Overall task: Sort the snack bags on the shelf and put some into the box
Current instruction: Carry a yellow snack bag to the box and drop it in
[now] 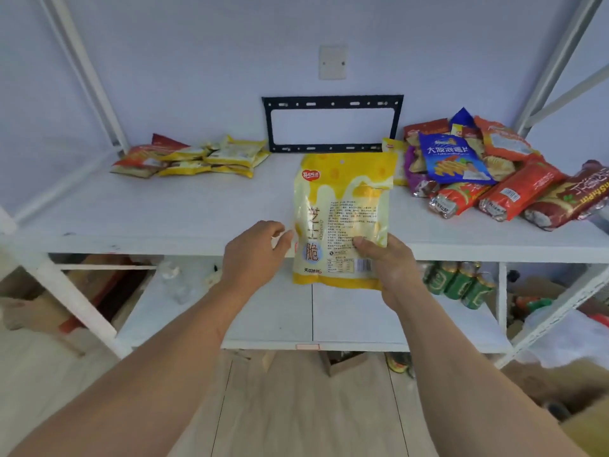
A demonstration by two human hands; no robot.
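Two bare forearms reach in from the near edge of view toward the white metal shelf unit (197, 239). The right hand (389, 268) pinches the flat yellow-and-cream plastic snack bag (342, 219) at its lower right corner — thumb on the printed back, fingers hidden behind — and holds it upright in front of the shelf's front edge, just right of centre. The left hand (253, 255) sits just beside the bag's lower left edge, fingers loosely spread and part-curled; whether they touch the film I cannot tell. Judged step: sorting, one bag picked and being checked or passed across. Next move calls for a choice of destination — the matching yellow bags lie in the low stack of yellow and orange packets (194, 158) at the shelf's back left, so the bag likely goes there, carried flat over the bare middle of the board. At the back right lies the mixed heap of red, orange and purple snack bags (514, 189), a blue packet (456, 159) propped on top, unsorted. Containers: a brown cardboard box corner (590, 430) shows at the lower right, contents out of view; green cans (458, 283) stand on the lower shelf. A black wall bracket (333, 123) hangs behind on the wall.
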